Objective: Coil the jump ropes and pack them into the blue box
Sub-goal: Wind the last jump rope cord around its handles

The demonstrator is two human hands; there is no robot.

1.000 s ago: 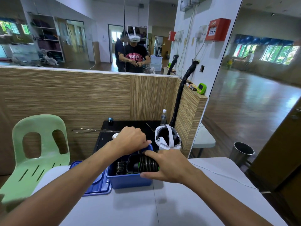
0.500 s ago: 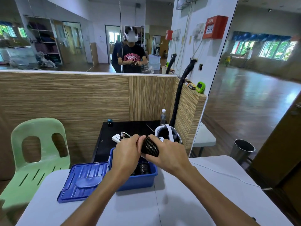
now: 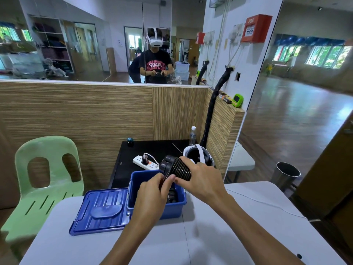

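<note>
Blue lid (image 3: 99, 211) lies flat on the counter (image 3: 172, 241), touching the blue box (image 3: 172, 208) on its left. Left hand (image 3: 152, 192) pinches a strand of the black coiled rope (image 3: 176, 168) right over the box, covering most of what's inside, only some dark stuff peeks out. Right hand (image 3: 202, 180) has its grip wrapped around the coil, hiding the far end.

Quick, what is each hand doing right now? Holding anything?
Left hand: fingers pinch the lower end of the coiled jump rope.
Right hand: fingers curled round the same coil, holding it above the blue box.
</note>
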